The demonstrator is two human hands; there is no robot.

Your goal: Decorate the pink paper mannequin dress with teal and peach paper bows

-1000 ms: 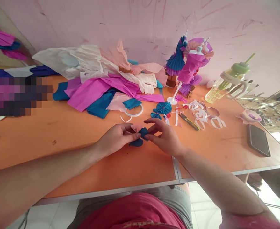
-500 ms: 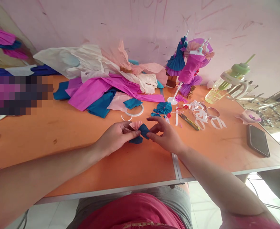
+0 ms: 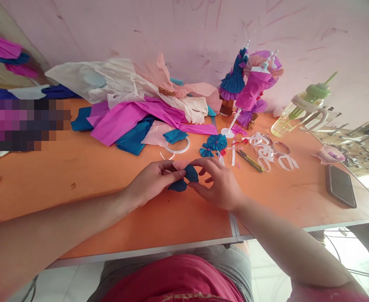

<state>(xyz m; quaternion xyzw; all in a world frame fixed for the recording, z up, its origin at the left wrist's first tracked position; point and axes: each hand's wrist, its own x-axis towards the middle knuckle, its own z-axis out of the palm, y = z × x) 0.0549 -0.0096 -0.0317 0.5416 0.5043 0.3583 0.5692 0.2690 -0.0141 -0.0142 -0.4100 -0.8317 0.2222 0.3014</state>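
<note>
My left hand (image 3: 151, 182) pinches a small folded crepe-paper piece (image 3: 184, 176), dark blue with a pale pink fan on top, just above the orange table (image 3: 77, 180). My right hand (image 3: 218, 182) meets it from the right, its fingers curled onto the blue part and the pink fan. Both hands are closed on the same piece, near the table's middle.
A heap of pink, white, magenta and blue crepe paper (image 3: 134, 109) lies behind. Blue paper fans (image 3: 214, 144), a tape ring (image 3: 178, 147), white paper strips (image 3: 266, 151), a cutter (image 3: 249, 160), paper-dressed stands (image 3: 250, 84), a bottle (image 3: 300, 109) and a phone (image 3: 340, 184) sit at right.
My right hand has slid left and curled its fingers over the paper piece. The left hand keeps its pinch almost in place.
</note>
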